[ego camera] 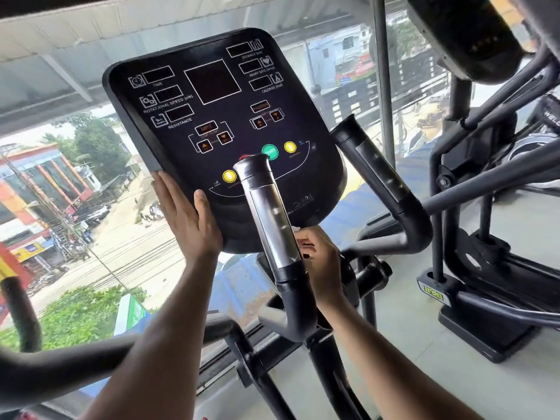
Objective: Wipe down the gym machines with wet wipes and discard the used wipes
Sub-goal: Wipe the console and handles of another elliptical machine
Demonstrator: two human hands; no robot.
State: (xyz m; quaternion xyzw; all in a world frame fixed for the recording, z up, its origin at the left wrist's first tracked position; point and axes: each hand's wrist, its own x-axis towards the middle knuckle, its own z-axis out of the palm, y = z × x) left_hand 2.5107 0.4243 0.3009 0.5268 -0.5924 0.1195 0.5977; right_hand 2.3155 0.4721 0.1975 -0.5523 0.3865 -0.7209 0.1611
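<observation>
The black console (pixel 212 116) of an elliptical machine tilts toward me, with dark displays and yellow and green buttons. My left hand (pixel 188 219) rests flat against its lower left edge, fingers straight along the side and thumb on the face. My right hand (pixel 321 256) reaches under the console's bottom edge behind the chrome-and-black handle post (pixel 272 219). Its fingers are curled and pinch a wet wipe (pixel 298 229), of which only a white sliver shows. The post hides part of this hand.
A second handle post (pixel 378 174) rises right of the console. Another black machine (pixel 485 298) stands close on the right, on the grey floor. A curved arm bar (pixel 21 313) crosses the lower left. Behind the machines a large window (pixel 91 222) overlooks a street.
</observation>
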